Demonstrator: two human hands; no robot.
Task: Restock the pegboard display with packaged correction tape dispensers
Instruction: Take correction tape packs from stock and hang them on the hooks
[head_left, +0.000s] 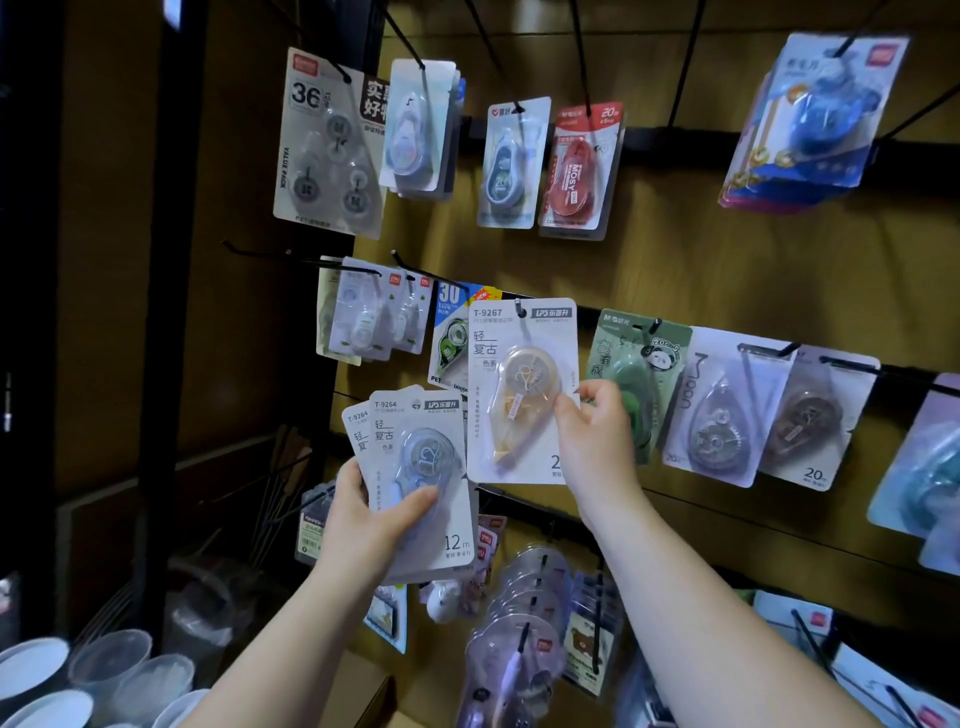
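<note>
The right grip (592, 431) pinches the amber pack (519, 395) at its right edge, thumb on the front face and fingers behind the card. Holding by the edge leaves the top of the card free. The hang hole, up and to the left of the grip, meets the tip of a black hook (519, 310) on the pegboard (675, 270). Whether the card is fully threaded onto the hook cannot be told. The pack hangs nearly upright, which suits sliding it back along the hook.

The left grip (363, 525) clasps a fanned stack of blue packs (415, 467), thumb across the front blister and fingers behind. The stack sits low and to the left of the right grip, just beside the amber pack's lower corner. This probably keeps the next card within short reach without blocking the hook.

Just behind the right grip's fingertips a green pack (639, 374) hangs on the neighbouring hook. Care is likely needed not to snag it on release.

Judged state: one pack at the hook, several in reserve; restocking is in progress
</note>
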